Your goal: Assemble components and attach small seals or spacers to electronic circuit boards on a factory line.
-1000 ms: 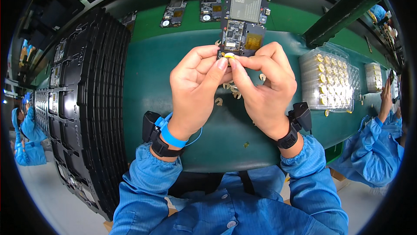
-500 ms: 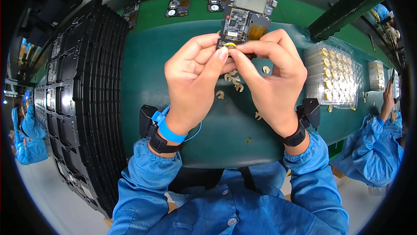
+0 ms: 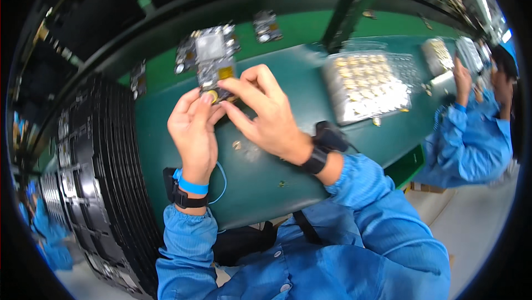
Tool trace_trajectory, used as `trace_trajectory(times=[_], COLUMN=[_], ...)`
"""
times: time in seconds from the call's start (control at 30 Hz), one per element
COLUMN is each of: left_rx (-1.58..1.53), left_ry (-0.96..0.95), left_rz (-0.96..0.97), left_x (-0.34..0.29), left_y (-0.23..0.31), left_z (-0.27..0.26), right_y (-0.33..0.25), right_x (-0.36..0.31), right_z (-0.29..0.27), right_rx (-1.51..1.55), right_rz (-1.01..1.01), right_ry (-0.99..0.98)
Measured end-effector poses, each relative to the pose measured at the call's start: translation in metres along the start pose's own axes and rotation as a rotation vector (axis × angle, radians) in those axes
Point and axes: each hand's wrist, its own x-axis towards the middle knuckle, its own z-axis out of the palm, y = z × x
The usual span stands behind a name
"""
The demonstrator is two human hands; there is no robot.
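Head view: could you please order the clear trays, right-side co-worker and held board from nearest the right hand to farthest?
1. Held board, left of right hand
2. Clear trays, to its right
3. Co-worker, farther right

Passage open over bare table (image 3: 296,72) at one o'clock from the right hand (image 3: 271,111), up to the post (image 3: 352,14). Obstructions: clear trays (image 3: 363,86) at three, left hand (image 3: 193,131) at nine, black trays (image 3: 105,183) at eight.

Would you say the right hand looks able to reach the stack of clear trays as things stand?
Probably yes: the right hand is at the circuit board, but just green tabletop shows between that hand and the stack of clear trays, and the dark post stands beyond them.
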Motion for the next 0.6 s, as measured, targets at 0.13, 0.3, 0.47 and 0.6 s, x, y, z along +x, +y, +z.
trace_trajectory(times=[0.13,0.3,0.47,0.6], left_rx=[-0.021,0.289,0.365,0.338], left_ry=[-0.056,-0.152,0.011,-0.032], left_rz=[-0.064,-0.201,-0.092,-0.116], left_x=[0.001,0.003,0.008,0.01], left_y=[0.0,0.009,0.01,-0.005], left_z=[0.0,-0.002,-0.007,-0.013], right_y=[0.002,-0.018,-0.004,0.142], right_x=[0.006,0.012,0.094,0.154], right_z=[-0.006,-0.018,-0.016,0.008], right_rx=[0.174,-0.226,-0.169,-0.245], right_rz=[0.5,0.444,0.446,0.679], right_ry=[0.011,-0.237,-0.089,0.028])
